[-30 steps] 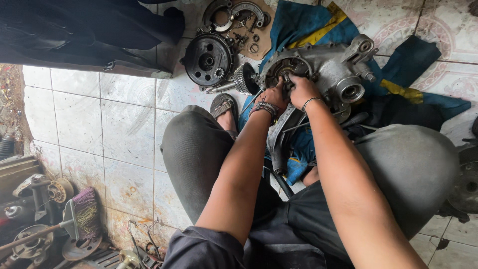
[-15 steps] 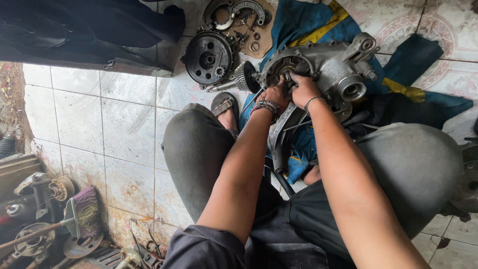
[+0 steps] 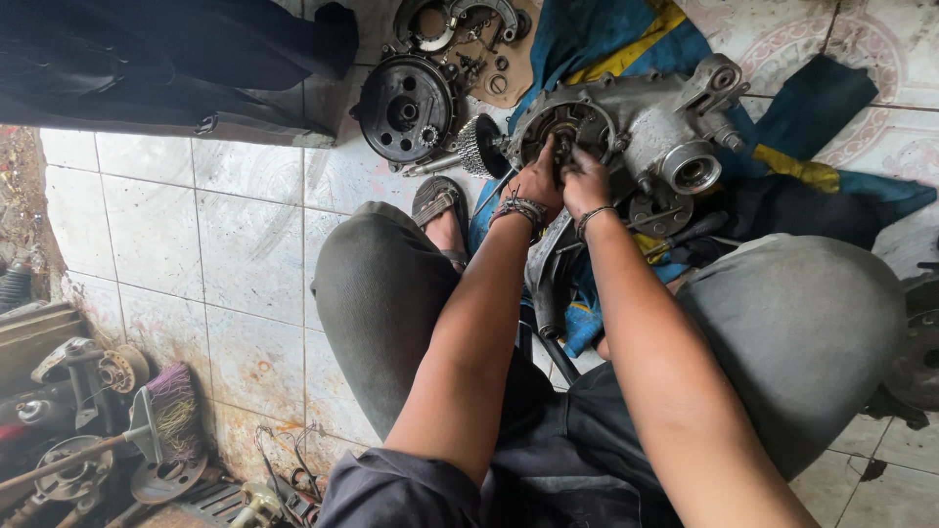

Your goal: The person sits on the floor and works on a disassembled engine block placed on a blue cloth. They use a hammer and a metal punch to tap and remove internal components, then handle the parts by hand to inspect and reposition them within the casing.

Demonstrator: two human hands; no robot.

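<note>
A grey metal engine casing (image 3: 657, 127) lies on a blue and yellow cloth (image 3: 626, 39) on the tiled floor between my knees. My left hand (image 3: 536, 182) and my right hand (image 3: 585, 181) are side by side at the round opening (image 3: 565, 129) on the casing's left end. The fingers of both are pressed into the opening, closed on a small part that the fingers hide. Both wrists wear bracelets.
A dark round clutch-like disc (image 3: 404, 108) and a toothed gear on a shaft (image 3: 473, 149) lie left of the casing. Small rings and brake shoes (image 3: 460, 18) sit on cardboard above. A black bag (image 3: 147, 59) lies top left. Tools and a brush (image 3: 166, 420) clutter the bottom left.
Both hands have stayed at the casing's round opening, with only small finger shifts. The view has tilted slightly.
</note>
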